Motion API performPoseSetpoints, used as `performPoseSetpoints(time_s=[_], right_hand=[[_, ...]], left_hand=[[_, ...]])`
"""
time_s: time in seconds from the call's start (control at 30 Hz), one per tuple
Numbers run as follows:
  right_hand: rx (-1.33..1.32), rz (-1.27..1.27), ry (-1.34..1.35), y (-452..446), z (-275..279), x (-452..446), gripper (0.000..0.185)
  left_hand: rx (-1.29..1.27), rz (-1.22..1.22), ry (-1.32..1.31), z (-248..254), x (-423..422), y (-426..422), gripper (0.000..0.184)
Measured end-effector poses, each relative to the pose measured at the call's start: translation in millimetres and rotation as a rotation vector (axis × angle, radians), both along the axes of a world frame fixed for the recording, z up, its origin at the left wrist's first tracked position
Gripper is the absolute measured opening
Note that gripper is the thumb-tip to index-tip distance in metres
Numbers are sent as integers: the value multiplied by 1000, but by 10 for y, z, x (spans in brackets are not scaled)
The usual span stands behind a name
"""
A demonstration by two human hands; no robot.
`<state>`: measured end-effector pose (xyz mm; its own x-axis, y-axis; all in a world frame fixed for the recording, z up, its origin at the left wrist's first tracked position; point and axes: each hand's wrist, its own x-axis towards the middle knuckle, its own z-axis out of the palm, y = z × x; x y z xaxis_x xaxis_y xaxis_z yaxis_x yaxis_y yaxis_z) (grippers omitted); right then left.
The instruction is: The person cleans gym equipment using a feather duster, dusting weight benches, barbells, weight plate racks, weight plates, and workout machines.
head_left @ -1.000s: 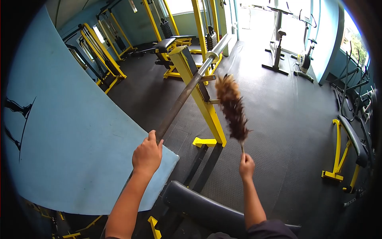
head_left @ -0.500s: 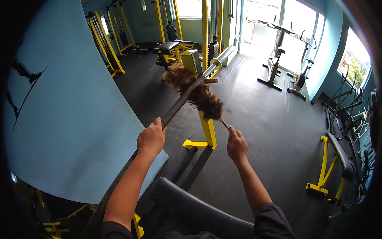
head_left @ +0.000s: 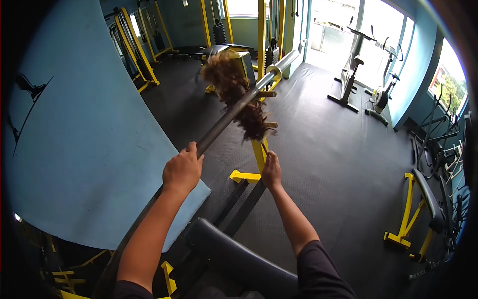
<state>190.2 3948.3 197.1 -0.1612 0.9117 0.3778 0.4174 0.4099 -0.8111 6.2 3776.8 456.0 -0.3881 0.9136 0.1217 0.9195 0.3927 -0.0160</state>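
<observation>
A long metal barbell (head_left: 226, 119) runs diagonally from the lower left up to its bright sleeve end near the rack. My left hand (head_left: 182, 168) is closed around its bar. In my right hand (head_left: 271, 171) is the thin handle of a brown feather duster (head_left: 250, 119). The duster's fluffy head crosses behind and beneath the bar, its far end beside the padded top of a yellow upright (head_left: 259, 157). Some feathers look blurred. Pegs stick out from that upright near the bar.
Below me is a black padded bench (head_left: 234, 254). A light blue wall (head_left: 94, 129) stands close on the left. Exercise bikes (head_left: 348, 74) are by the bright doorway, and another yellow-framed bench (head_left: 428, 199) is at the right. Weight machines (head_left: 133, 47) line the back.
My right hand has moved left and slightly up, taking the duster with it; its head now sits further up-left along the bar. My left hand has shifted slightly left, still on the bar.
</observation>
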Motion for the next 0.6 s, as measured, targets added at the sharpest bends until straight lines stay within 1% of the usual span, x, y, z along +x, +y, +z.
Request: performPoseSetpoints(time_s=[0.03, 0.1, 0.13, 0.17, 0.2, 0.27, 0.33, 0.37, 0.4, 0.47, 0.5, 0.57, 0.6], right_hand=[[-15, 2, 15, 93, -48, -190, 23], [105, -87, 130, 234, -182, -568, 23], [71, -86, 147, 277, -217, -655, 23], [-4, -96, 156, 302, -241, -662, 25], [-80, -106, 160, 256, -350, -619, 26], [-78, -139, 95, 117, -783, -297, 32], [-301, -172, -176, -170, -1291, 186, 39], [-459, -193, -320, -332, -1381, 462, 42], [-539, -214, -479, -448, -1644, 718, 40], [-704, -197, -797, -616, -1858, 1162, 36], [-713, -195, -811, -635, -1847, 1271, 36], [-581, -184, -854, -647, -1729, 1445, 31], [-593, -186, -860, -692, -1694, 1497, 31]], left_hand=[[0, 2, -7, 21, 8, -2, 44], [-31, 6, 14, 32, -12, 13, 44], [-3, -5, 32, 3, -23, 20, 44], [21, -15, 44, -30, -26, 13, 43], [-18, -12, 51, -37, -18, -2, 43], [-1, 22, 1, 2, 8, 30, 42], [9, 16, -15, -1, -8, 47, 42], [26, 3, 1, -15, -18, 49, 42], [36, -10, 13, -38, -31, 31, 41], [34, 5, -3, -42, -45, 38, 41], [32, 9, -12, -49, -37, 39, 40], [36, 9, -10, -66, -36, 37, 39], [51, 8, 2, -64, -40, 37, 38]])
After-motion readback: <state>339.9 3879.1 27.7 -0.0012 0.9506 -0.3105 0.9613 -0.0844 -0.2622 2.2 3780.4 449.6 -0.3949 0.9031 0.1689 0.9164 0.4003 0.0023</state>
